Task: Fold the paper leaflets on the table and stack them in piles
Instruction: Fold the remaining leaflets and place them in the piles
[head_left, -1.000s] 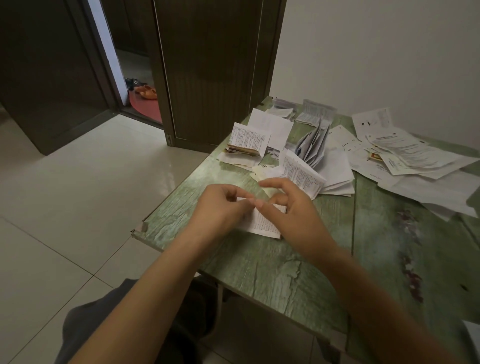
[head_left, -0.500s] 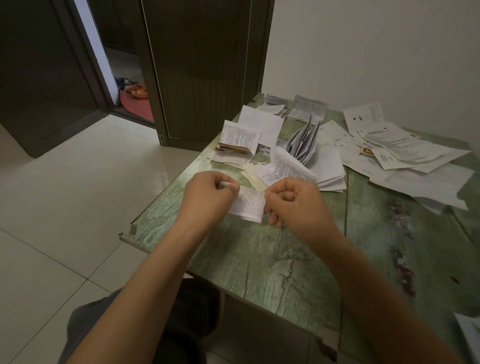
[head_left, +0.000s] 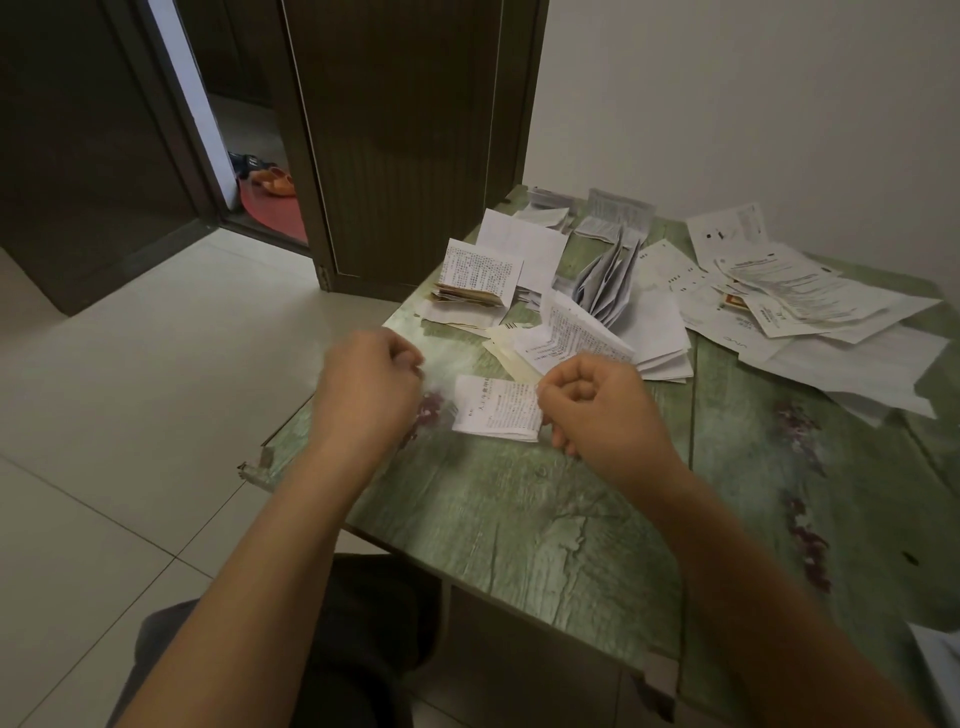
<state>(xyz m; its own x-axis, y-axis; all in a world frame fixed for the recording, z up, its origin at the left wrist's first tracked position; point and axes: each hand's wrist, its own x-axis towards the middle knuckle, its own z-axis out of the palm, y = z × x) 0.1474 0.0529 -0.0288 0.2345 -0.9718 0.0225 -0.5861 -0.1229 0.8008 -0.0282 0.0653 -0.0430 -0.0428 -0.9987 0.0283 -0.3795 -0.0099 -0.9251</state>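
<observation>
pale tiled floor (head_left: 130, 415) fills the frame from 7 to 10 o'clock, and a dark wooden door (head_left: 405, 130) stands at 12. a weathered green table (head_left: 519, 519) takes up the frame from 2 to 6 o'clock.

on the table's far right, at about 2 o'clock, flat unfolded sheets (head_left: 810, 296) lie spread and overlapping. at 1 o'clock from the hands a stack of folded white sheets (head_left: 660, 348) lies flat, with a fan of half-open leaflets (head_left: 608, 275) standing on edge just behind it. a printed leaflet (head_left: 576, 332) droops open over the stack's near corner. at 12 o'clock from the hands sits a thick pile of folded leaflets (head_left: 478, 275), its top one tilted up.

the left hand (head_left: 369, 384) is blurred, fingers curled into a fist, just beside the folded leaflet (head_left: 496, 408) at its 9 o'clock and apart from it. the right hand (head_left: 597, 405) is at the leaflet's 3 o'clock, thumb and fingers curled in and pinching its right edge. the folded leaflet lies between the two hands, low over the table near the left edge, print side up.

through the doorway at 11 o'clock, orange sandals (head_left: 275, 182) rest on a red mat (head_left: 275, 218).
</observation>
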